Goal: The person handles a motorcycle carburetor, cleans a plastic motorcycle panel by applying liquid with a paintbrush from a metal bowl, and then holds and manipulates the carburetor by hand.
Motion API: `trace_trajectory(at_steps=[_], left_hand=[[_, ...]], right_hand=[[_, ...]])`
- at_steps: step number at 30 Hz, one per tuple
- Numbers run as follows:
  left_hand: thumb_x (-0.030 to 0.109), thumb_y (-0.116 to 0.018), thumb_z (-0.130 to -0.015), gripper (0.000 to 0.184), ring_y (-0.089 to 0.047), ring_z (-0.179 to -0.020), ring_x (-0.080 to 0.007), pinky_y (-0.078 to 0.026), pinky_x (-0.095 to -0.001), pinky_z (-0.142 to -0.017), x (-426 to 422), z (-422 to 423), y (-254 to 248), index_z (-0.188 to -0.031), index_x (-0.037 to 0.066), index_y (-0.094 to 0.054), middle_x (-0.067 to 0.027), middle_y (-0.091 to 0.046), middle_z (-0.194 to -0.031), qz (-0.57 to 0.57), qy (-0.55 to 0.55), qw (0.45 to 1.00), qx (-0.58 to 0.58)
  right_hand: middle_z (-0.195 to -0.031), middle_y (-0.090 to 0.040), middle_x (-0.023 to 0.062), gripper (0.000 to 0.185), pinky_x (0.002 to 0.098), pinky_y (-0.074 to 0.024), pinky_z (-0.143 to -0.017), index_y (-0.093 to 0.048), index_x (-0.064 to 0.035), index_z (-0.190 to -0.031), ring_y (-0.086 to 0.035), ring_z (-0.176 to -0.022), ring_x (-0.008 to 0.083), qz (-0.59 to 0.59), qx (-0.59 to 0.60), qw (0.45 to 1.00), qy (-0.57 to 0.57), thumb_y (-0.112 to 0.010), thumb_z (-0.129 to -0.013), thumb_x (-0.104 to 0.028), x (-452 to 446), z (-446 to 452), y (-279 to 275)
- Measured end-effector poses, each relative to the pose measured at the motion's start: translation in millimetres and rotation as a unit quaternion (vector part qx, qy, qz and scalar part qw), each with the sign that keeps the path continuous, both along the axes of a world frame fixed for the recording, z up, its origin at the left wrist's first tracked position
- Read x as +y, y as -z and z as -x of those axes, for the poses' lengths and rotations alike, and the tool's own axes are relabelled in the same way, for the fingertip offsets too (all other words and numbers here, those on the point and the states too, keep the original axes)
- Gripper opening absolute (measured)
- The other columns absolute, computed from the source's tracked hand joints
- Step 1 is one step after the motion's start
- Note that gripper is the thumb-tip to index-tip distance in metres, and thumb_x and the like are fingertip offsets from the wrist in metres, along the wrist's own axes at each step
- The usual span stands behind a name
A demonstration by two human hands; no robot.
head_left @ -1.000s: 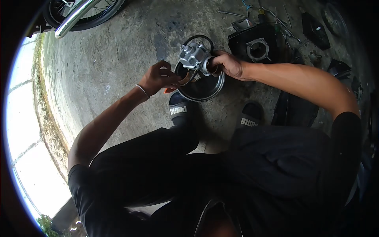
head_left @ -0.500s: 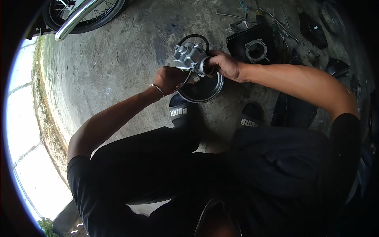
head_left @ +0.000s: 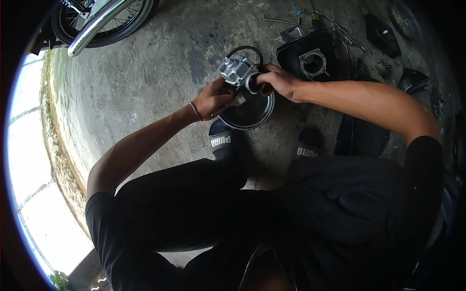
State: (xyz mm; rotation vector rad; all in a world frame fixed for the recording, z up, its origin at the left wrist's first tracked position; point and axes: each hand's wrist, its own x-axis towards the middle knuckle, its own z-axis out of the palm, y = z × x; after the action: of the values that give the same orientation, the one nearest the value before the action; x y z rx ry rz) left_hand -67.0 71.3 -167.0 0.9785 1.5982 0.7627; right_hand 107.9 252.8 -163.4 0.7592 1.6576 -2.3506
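A silver metal carburetor (head_left: 236,69) with a black hose (head_left: 246,48) looping over its top hangs above a round metal bowl (head_left: 252,121). My right hand (head_left: 277,81) grips it at the round opening on its right side. My left hand (head_left: 213,100), with a chain bracelet at the wrist, is closed at the lower left of the carburetor, over the bowl's left rim. A small bit of orange-red shows beneath that hand. What its fingers hold is hidden.
A motorcycle wheel and chrome pipe (head_left: 97,26) are at the upper left. At the upper right lie a black housing with a metal ring (head_left: 314,64), tools (head_left: 340,29) and black parts (head_left: 382,35). My sandalled feet (head_left: 221,138) flank the space below the bowl.
My left hand has moved right and up to the carburetor, and its fingers have closed. The carburetor shifted left, then back right, with my right hand still gripping it.
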Motion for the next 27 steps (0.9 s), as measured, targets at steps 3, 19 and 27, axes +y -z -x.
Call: trace_trajectory(at_steps=[3,19,27], left_hand=[[0.025,-0.083,-0.071,0.062,-0.06,-0.086,-0.0239,-0.051,-0.0346,-0.074,4.4,-12.2,-2.5,-0.119,-0.001,-0.055,-0.013,-0.061,-0.102,0.017,-0.013,1.0,0.005],[0.008,-0.085,-0.069,0.063,-0.066,-0.088,-0.0198,-0.057,-0.0296,-0.074,18.4,-28.2,12.9,-0.123,0.002,-0.052,-0.0112,-0.065,-0.102,-0.072,-0.1,0.992,-0.03],[0.01,-0.083,-0.071,0.06,-0.066,-0.081,-0.0188,-0.057,-0.0291,-0.072,15.5,-33.6,6.0,-0.122,0.001,-0.053,-0.0106,-0.066,-0.1,-0.107,-0.142,0.984,0.031]], right_hand=[[-0.09,-0.065,0.0071,0.027,0.0233,-0.045,-0.072,-0.06,-0.0005,-0.102,-0.058,-0.08,0.0134,0.019,-0.004,1.0,0.008,-0.058,-0.083,-0.02,-0.5,0.6,0.6],[-0.101,-0.065,0.0071,0.027,0.0246,-0.0459,-0.076,-0.062,-0.0032,-0.107,-0.058,-0.09,0.0138,0.09,0.043,0.992,-0.073,-0.06,-0.082,-0.012,-1.4,4.8,6.4],[-0.104,-0.064,0.0094,0.033,0.0285,-0.0462,-0.083,-0.061,0.0006,-0.109,-0.059,-0.096,0.0209,-0.144,0.105,0.971,-0.159,-0.063,-0.083,-0.02,7.0,16.0,9.6]])
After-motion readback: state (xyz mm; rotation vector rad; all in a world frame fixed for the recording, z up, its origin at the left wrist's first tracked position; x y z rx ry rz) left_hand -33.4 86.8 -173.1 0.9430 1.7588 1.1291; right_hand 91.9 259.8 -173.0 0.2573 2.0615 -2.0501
